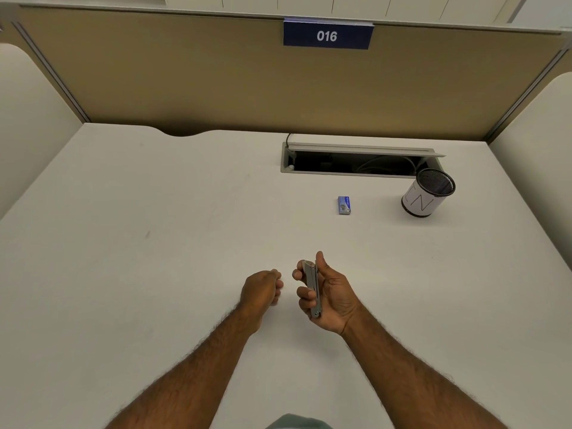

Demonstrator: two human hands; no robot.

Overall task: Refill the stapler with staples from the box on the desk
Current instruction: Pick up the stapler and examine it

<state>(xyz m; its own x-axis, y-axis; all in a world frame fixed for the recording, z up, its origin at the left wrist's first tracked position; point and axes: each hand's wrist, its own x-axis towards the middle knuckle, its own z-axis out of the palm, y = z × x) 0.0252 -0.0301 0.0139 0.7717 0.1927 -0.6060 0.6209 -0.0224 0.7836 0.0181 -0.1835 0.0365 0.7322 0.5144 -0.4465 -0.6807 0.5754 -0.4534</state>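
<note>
A slim metal stapler [312, 287] stands on end in my right hand [328, 292], with the fingers wrapped round its left side and the thumb pointing up behind it. My left hand [262, 289] hovers just left of it, fingers curled into a loose fist with nothing visible in them. The two hands are a short gap apart. A small blue box of staples [344, 205] lies flat on the white desk [154, 243], well beyond the hands and slightly to the right. I cannot tell whether the box is open.
A black mesh pen cup [427, 195] with a white paper wrap stands right of the box. Behind it an open cable tray [356, 162] is sunk into the desk. A tan partition [216, 82] with a blue "016" sign [327, 35] closes the back.
</note>
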